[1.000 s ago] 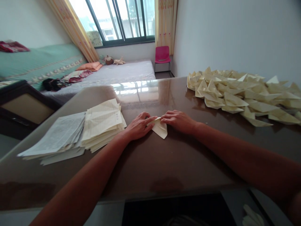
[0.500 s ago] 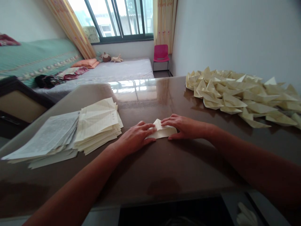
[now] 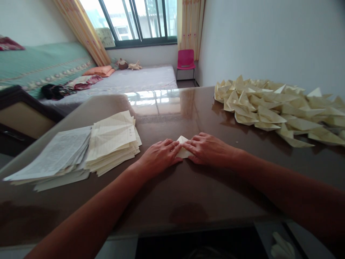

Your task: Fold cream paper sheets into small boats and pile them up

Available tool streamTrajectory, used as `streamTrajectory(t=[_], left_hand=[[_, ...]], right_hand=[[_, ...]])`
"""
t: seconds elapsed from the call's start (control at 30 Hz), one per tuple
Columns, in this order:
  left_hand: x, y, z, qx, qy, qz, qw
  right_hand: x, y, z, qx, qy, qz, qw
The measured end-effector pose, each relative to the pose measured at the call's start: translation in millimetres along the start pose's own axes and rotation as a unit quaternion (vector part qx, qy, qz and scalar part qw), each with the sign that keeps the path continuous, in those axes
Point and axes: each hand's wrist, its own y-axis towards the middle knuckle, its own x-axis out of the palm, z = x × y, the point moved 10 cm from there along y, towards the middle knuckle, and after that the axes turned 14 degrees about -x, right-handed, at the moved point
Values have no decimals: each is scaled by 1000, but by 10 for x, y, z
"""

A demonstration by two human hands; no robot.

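Observation:
A small piece of folded cream paper (image 3: pixel 183 153) lies on the brown tabletop in front of me, its pointed tip facing away. My left hand (image 3: pixel 161 154) grips its left side, fingers bent over the top and thumb along the near edge. From the other side my right hand (image 3: pixel 206 149) holds it the same way, fingertips close to those of the left. Both hands cover most of the paper, so only the peak and a middle strip show.
To the left lie a stack of creased cream sheets (image 3: pixel 111 138) and a pile of grey printed sheets (image 3: pixel 63 149). Many folded paper pieces (image 3: pixel 272 108) are heaped at the right by the wall. Beyond the glossy table (image 3: pixel 161 201) stand a bed (image 3: pixel 151 77) and a pink chair (image 3: pixel 185 59).
My hands have drawn closer together over the paper, the right one moving inward and covering its right part. Less of the paper shows now. The stacks have stayed put.

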Motion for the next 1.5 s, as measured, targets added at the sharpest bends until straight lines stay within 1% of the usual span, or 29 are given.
streamTrajectory(t=[0.2,0.3,0.4,0.5,0.6,0.67,0.8,0.9,1.03,1.17,1.37,1.5], left_hand=[[-45,-34,36,-14,28,-52,998],[-73,-71,-4,-19,17,-70,997],[-45,-72,-35,-21,23,-76,997],[0,-52,-31,-17,34,-69,997],[-41,-32,-6,-5,17,-34,999],[-70,-26,-1,-5,11,-22,1000],[-90,-25,18,-14,23,-28,999],[-88,-24,12,-25,9,-34,999],[-31,-13,-69,-40,-29,-44,998],[-7,13,-158,-49,-56,-48,996],[-78,35,-165,-34,-89,-50,994],[-79,31,-156,-40,-83,-45,995]], right_hand=[[-23,-96,96,22,49,-7,999],[-23,-152,147,48,41,-27,998],[15,-144,141,56,29,-45,997],[27,-117,132,62,13,-43,997],[1,-92,82,43,6,-26,999],[-17,-77,47,31,7,-17,999],[-15,-26,29,44,-19,-13,999],[-2,28,-1,39,-31,-8,999],[2,27,35,44,-13,-10,999],[-13,-33,117,65,19,-14,998],[-15,-73,159,73,29,-10,997],[-15,-79,169,76,31,3,997]])
